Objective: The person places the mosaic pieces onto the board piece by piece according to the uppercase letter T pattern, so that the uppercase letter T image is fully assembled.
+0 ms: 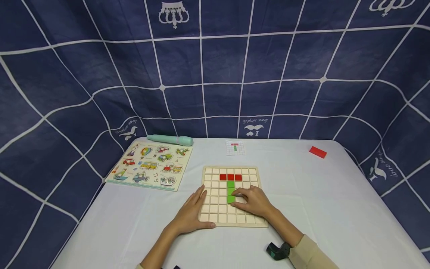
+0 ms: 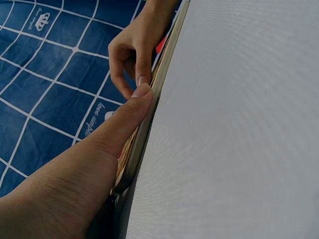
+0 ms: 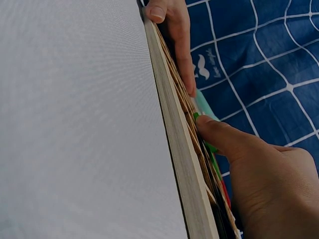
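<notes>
A square wooden grid board [image 1: 215, 218] lies flat on the white table. Three red tiles [image 1: 230, 177] form a row near its far side, with green tiles running in a column toward me from the middle one. My right hand [image 1: 252, 200] is over the board, thumb and index finger pinching the nearest green tile [image 1: 231, 199]; in the right wrist view, green shows by the thumb [image 3: 219, 132]. My left hand [image 1: 191, 215] rests along the board's left edge, fingers extended and thumb spread along the near edge.
Beyond the board lies a small pattern card [image 1: 235, 148] with a red and green T. A picture puzzle board [image 1: 151, 164] is at the left, a mint-green tube-like object [image 1: 170, 139] behind it. One red block [image 1: 317, 152] sits far right. Dark blue checked cloth [image 1: 221, 74] hangs behind.
</notes>
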Motion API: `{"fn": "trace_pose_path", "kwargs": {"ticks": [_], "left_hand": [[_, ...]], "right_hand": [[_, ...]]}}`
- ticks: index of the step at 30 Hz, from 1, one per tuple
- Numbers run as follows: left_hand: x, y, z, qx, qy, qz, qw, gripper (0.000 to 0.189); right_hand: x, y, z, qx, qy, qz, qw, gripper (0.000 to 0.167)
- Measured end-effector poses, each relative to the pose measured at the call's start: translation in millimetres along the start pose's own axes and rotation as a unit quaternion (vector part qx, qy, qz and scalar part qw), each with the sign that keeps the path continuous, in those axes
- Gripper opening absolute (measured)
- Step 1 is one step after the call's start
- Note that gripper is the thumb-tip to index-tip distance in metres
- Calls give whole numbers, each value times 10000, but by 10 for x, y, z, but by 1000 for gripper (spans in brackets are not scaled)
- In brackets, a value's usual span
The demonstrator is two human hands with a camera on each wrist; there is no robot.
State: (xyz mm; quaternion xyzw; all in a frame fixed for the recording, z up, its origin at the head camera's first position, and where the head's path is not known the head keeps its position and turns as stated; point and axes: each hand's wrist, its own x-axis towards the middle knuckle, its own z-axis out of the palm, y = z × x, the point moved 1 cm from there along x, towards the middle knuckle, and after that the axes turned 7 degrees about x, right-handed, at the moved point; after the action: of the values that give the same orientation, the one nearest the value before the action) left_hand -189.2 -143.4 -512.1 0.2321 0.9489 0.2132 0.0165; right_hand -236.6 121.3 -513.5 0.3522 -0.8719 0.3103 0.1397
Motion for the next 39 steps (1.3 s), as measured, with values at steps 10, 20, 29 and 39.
{"fn": "trace_pose_path", "kwargs": {"ticks": [10, 20, 29, 39], "left_hand": [[-8, 17, -8, -37, 40, 81, 10000, 117], [-11, 30, -8, -40, 14, 104, 9999, 117], [-1, 3, 15, -152, 96, 176, 9997, 116], [-47, -16, -273, -1361, -34, -229, 9904, 86]], "right_hand": [[-18, -1, -4, -4, 16, -25, 10000, 28], [-37, -11, -30, -44, 123, -126, 9998, 29], [-84, 97, -221, 70, 584, 219, 9980, 22], [-229, 405, -816, -291, 1433, 965, 9845, 17]]}}
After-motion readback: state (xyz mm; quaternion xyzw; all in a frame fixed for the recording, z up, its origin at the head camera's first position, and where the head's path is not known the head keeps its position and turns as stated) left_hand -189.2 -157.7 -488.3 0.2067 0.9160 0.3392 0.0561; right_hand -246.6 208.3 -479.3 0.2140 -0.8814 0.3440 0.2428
